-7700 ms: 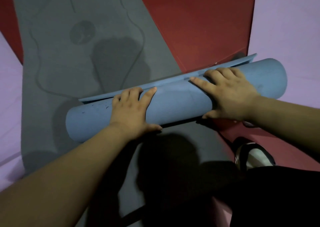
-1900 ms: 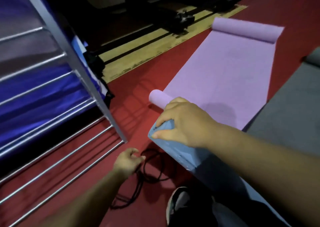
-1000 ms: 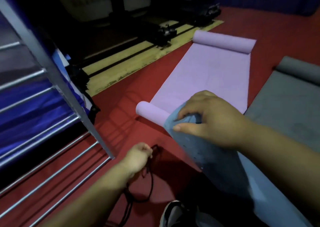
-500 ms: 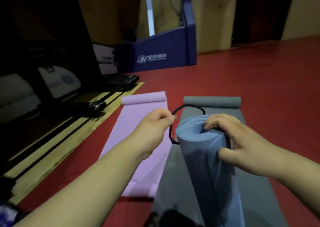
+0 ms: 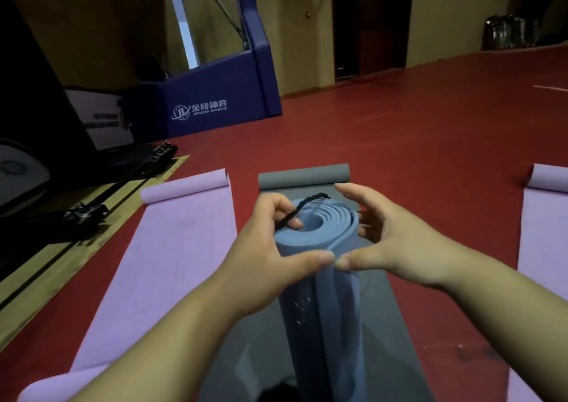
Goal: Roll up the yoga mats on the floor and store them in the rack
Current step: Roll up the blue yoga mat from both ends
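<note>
Head view. Drew the black cord (image 5: pixel 295 214) from beside the rolled blue mat (image 5: pixel 322 278) onto its top end, pinched in left hand (image 5: pixel 264 257). Spread right hand (image 5: pixel 396 241) loose, only thumb touching. Held the roll over the grey mat (image 5: pixel 304 175). Probably binding before racking. Counted one blue roll, one grey mat, two purple mats (image 5: pixel 172 248), three unrolled.

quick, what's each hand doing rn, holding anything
Left hand: pinches the black cord at the top of the rolled blue mat, thumb across the roll.
Right hand: open, fingers spread beside the roll, thumb touching it.
</note>
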{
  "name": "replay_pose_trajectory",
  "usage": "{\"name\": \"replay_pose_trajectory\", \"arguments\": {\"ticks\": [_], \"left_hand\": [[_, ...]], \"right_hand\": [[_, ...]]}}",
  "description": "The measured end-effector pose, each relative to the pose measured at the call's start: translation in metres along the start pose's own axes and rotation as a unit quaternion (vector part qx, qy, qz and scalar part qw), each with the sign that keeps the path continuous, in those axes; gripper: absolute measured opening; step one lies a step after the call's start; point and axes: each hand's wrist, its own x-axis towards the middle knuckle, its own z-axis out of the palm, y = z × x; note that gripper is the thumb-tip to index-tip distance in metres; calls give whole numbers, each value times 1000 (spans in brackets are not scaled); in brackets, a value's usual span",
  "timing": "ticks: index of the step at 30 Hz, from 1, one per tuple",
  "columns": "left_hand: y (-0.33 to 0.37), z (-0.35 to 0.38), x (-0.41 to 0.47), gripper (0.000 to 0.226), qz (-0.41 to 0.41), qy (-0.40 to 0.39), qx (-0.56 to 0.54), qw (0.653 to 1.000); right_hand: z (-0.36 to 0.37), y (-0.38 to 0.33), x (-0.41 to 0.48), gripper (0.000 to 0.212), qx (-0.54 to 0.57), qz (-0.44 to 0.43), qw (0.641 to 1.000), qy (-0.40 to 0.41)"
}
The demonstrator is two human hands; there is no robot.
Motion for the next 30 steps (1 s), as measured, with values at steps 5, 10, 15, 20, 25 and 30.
{"name": "replay_pose_trajectory", "arguments": {"ticks": [5,10,15,20,25,30], "left_hand": [[-2,11,0,74,33,38,115,992],[-4,-5,-1,51,53,-7,95,994],[-1,-18,-4,52,86,-71,60,992],[-4,-24,-5,56,96,-94,69,989],[-6,-28,-3,55,93,-87,64,990],[-12,-29,3,59,85,-45,61,994]], "right_hand": [[-11,-4,1,108,5,35,999,-31],[-7,1,14,58,243,112,962,48],[6,1,26,29,187,115,972,86],[8,-5,24,23,107,69,987,103],[5,-7,20,8,50,10,991,123],[5,-11,17,15,85,-16,989,118]]}}
